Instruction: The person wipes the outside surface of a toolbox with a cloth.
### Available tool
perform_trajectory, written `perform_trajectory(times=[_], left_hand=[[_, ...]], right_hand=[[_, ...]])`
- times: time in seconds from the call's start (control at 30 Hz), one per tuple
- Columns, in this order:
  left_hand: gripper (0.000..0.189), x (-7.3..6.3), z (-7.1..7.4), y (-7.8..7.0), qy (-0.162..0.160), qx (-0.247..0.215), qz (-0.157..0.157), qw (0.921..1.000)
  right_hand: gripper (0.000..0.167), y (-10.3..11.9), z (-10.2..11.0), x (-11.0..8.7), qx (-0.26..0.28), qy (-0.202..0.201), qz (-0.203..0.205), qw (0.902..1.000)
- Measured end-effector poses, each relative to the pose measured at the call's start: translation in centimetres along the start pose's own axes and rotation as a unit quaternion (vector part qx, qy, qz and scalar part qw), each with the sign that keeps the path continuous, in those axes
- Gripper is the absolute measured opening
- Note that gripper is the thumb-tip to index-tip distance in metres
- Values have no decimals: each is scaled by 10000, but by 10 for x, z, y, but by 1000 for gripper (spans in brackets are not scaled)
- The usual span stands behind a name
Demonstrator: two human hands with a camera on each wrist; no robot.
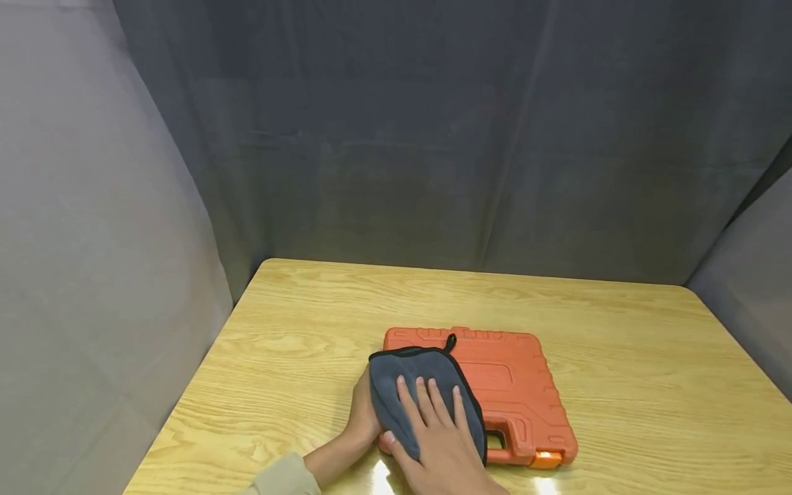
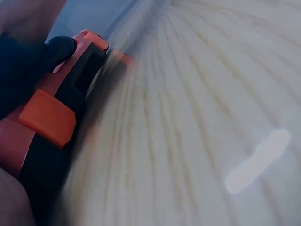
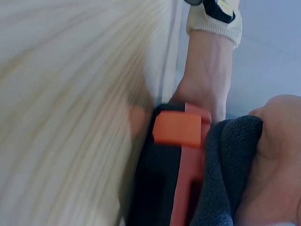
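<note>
An orange-red plastic carrying case (image 1: 526, 385) lies flat on the wooden table, its handle and an orange latch (image 1: 546, 459) toward the front edge. Over its left part is a grey-blue cloth (image 1: 390, 371) with black edging and a small loop. My right hand (image 1: 441, 447) presses on this cloth with its fingers straight and spread. At the case's left side is my left hand (image 1: 361, 416), touching that edge; the cloth and case hide its fingers. The right wrist view shows the cloth (image 3: 230, 160) folded over the front edge beside another orange latch (image 3: 178, 128).
The wood-grain table (image 1: 650, 385) extends around the case on all sides. A dark grey curtain (image 1: 396, 137) hangs behind it, with pale grey fabric (image 1: 93, 240) to the left and more at the right.
</note>
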State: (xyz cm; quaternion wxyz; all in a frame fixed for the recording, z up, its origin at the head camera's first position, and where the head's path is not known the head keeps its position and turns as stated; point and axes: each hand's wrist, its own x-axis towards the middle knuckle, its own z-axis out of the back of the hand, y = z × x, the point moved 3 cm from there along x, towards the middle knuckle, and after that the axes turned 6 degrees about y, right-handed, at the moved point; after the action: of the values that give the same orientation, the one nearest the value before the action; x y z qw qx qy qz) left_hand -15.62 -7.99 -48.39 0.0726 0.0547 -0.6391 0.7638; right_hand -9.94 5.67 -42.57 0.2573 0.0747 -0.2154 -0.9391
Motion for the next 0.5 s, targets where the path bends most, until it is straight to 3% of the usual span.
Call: perform_trajectory(times=[0.2, 0.5], left_hand=[[59, 7, -4, 0, -96, 101, 849, 9963], [58, 7, -7, -5, 35, 127, 851, 9963]], right_hand=[[73, -27, 16, -15, -123, -21, -807, 9967], [75, -76, 42, -44, -360, -148, -1558, 9870]])
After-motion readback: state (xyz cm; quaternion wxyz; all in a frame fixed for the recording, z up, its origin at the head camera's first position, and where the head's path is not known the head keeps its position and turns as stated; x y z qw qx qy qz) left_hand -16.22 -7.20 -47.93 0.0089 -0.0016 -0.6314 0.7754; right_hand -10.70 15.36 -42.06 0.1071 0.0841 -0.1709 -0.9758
